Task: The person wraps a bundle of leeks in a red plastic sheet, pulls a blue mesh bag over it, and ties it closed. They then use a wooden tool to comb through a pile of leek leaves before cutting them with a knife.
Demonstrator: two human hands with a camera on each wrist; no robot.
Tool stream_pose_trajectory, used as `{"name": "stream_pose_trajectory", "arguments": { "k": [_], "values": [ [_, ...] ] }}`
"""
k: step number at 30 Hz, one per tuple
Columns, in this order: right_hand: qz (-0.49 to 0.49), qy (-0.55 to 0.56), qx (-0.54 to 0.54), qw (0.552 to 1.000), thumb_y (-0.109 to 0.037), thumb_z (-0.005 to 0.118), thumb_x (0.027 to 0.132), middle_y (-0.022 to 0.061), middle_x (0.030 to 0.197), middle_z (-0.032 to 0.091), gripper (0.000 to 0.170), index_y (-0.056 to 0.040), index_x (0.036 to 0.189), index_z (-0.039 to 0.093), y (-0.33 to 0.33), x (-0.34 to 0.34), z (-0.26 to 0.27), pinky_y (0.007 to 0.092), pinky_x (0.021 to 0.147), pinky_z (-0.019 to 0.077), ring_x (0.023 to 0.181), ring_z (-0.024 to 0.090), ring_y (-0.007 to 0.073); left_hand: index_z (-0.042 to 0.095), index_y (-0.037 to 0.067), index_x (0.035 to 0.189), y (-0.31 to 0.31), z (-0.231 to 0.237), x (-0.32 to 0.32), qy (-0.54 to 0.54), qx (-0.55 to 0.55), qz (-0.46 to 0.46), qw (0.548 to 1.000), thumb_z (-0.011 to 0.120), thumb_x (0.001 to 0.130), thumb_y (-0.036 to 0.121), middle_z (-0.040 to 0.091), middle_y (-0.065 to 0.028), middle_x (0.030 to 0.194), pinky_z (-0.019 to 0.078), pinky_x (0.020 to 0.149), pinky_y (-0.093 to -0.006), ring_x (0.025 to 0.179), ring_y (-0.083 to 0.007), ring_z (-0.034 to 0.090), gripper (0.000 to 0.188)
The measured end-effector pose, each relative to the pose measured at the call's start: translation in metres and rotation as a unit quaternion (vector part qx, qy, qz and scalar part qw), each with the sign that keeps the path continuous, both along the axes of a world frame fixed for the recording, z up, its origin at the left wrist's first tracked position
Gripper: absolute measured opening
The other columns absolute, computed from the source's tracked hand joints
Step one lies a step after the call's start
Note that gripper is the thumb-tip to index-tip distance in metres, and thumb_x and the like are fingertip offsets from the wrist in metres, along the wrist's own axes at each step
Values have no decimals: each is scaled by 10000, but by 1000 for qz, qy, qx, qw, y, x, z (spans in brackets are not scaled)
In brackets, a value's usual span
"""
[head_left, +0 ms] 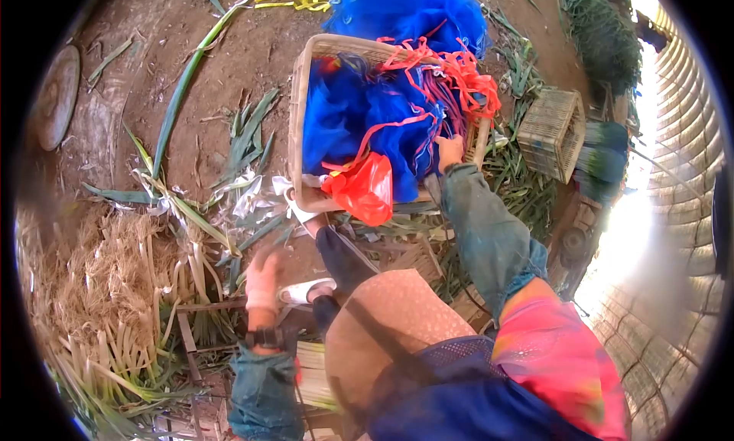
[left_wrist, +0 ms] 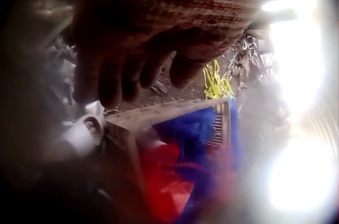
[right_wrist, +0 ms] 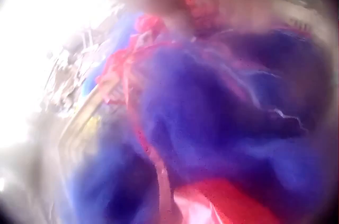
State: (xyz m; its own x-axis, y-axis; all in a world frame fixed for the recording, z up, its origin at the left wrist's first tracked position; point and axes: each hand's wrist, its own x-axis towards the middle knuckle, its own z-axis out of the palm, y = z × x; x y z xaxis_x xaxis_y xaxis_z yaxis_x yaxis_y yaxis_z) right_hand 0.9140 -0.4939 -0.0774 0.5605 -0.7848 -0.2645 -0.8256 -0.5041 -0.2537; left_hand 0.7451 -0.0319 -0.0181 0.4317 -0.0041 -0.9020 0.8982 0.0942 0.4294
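The right hand (head_left: 451,152) is the nearer of the two, at the near right part of the wicker-like basket (head_left: 298,127), with the gathered strands (head_left: 451,104) at its fingers; their long axis runs away from the body, leaning slightly left, toward a tangle of red ties (head_left: 475,78) beyond the fingers. The blue mesh (head_left: 332,127) spreads inside the basket to the left of those fingers, and a red plastic bag (head_left: 365,188) lies farther left and closer to the body, against the near rim. Whether the right fingers pinch the strands or merely touch them cannot be told: the fingertips are tiny in the head view and smeared in the right wrist view. The left hand (head_left: 262,280) hangs well apart from the strands, off the basket's near left corner, its fingers loosely extended and holding nothing. It is blurred from above and in heavy shadow in its own wrist view. Glare washes out one side of both wrist views, and whatever lies beneath the mesh is hidden.
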Motion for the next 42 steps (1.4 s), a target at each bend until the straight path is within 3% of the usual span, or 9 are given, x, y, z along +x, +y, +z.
{"name": "stream_pose_trajectory", "arguments": {
  "k": [2,6,10,22,25,28,34,37,42],
  "values": [
    [159,167,17,973,-205,709,660,264,1127,519,621,64,1166,466,-59,0,-61,397,950,380,1110,477,387,575,43,1070,23,-6,-33,15,27,-15,999,544,824,202,613,-48,851,425,528,-229,640,-106,550,295],
    [-50,51,24,997,-118,682,702,240,987,597,410,55,1046,539,-27,6,-78,422,858,434,961,566,373,577,26,1032,31,16,-49,96,49,81,991,555,808,167,613,-51,822,394,493,-218,591,-88,515,266],
    [-86,-16,402,912,-75,622,764,91,826,612,184,-23,935,580,-24,-3,-45,341,743,469,750,589,169,585,37,1028,26,24,-55,134,29,147,980,568,798,169,609,-41,778,378,484,-205,576,-83,507,266],
    [83,-56,605,790,-90,503,848,59,795,583,98,-56,927,551,137,29,207,316,709,469,755,570,164,545,81,1165,-81,89,65,-199,-9,-54,978,732,642,376,617,-141,1055,448,837,-338,953,-259,597,628],
    [42,-133,657,741,-70,497,867,51,737,540,99,-52,960,527,159,27,243,283,575,453,658,536,160,485,19,1209,-100,99,78,-250,59,-56,965,740,672,191,591,-104,1050,453,824,-305,951,-182,560,619],
    [64,-187,641,742,-72,501,867,30,714,504,61,-49,920,521,168,44,289,233,510,395,601,470,113,521,63,1192,-97,98,74,-150,-97,65,982,746,631,415,598,-130,1116,433,871,-344,1042,-263,562,699],
    [92,-137,752,638,-111,499,874,-1,701,418,99,-67,961,482,222,31,381,199,437,294,566,365,71,404,18,1293,-77,141,72,-129,85,-25,988,764,608,432,498,-201,1240,375,951,-351,1148,-293,485,877],
    [94,-114,783,604,-142,503,877,-9,687,405,125,-54,964,495,249,15,411,203,436,287,560,349,67,331,-56,1301,-101,145,79,-101,-66,102,987,769,591,431,436,-266,1260,357,972,-347,1167,-335,451,965],
    [117,-124,788,592,-175,522,877,-30,679,390,119,-63,881,483,253,23,451,200,436,292,531,339,56,533,-28,1071,-109,133,51,-71,-334,258,904,692,693,170,619,-166,839,498,637,-341,714,-258,615,456]
  ]
}}
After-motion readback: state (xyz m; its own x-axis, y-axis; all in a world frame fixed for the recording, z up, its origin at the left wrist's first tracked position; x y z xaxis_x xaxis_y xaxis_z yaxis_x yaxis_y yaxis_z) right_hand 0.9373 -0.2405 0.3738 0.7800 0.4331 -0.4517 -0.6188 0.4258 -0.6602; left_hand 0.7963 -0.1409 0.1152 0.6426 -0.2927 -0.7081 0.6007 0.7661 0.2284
